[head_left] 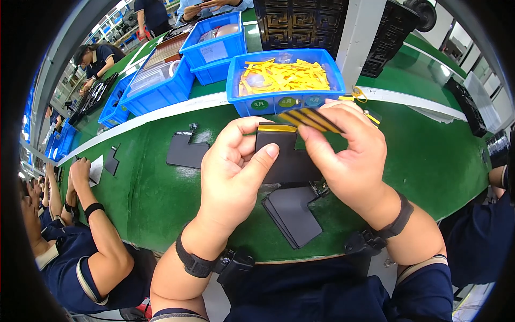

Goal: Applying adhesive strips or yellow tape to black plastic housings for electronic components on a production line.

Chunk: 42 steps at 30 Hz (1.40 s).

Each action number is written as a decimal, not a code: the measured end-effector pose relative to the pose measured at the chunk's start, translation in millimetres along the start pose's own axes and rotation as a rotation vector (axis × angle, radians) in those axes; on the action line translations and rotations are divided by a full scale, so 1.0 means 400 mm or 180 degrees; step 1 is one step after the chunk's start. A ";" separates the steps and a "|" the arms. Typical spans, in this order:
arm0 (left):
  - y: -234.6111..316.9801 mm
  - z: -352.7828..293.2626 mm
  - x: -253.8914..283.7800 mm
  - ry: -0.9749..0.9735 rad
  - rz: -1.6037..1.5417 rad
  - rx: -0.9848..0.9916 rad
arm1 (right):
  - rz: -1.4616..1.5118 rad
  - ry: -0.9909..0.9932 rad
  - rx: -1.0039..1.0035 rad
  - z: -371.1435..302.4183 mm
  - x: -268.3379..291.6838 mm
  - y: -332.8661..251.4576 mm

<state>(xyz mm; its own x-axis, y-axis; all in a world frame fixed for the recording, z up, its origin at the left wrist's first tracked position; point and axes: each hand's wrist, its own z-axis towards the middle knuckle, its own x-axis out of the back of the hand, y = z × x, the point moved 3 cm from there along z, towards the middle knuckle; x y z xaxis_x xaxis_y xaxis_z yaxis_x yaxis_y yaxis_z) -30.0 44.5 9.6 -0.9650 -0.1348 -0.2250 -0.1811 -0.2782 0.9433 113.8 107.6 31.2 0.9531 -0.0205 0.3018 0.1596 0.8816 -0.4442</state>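
Left hand (230, 174) grips black plate (287, 163), thumb on its face; right hand (351, 147), angled inward, pinches striped strip (312, 119).

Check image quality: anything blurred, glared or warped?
Head view: black-and-yellow striped flat strip in the right hand looks smeared, possibly motion blur; head view: thin yellow strips in the blue plastic bin read fairly crisp; head view: glossy black embossed panel catches highlights; head view: long white band across the green tabletop bows under fisheye distortion, frame corners black.
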 end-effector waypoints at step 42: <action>-0.012 0.008 0.013 -0.0151 -0.0045 0.0198 | 0.0558 -0.0852 -0.1243 0.017 0.022 0.072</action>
<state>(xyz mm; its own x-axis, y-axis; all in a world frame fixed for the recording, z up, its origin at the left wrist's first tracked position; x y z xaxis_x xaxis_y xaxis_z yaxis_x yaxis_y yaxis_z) -34.8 48.0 4.7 -0.9699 -0.0855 -0.2279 -0.2047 -0.2199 0.9538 125.2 136.1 26.7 0.8831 0.2787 0.3775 0.1361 0.6178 -0.7745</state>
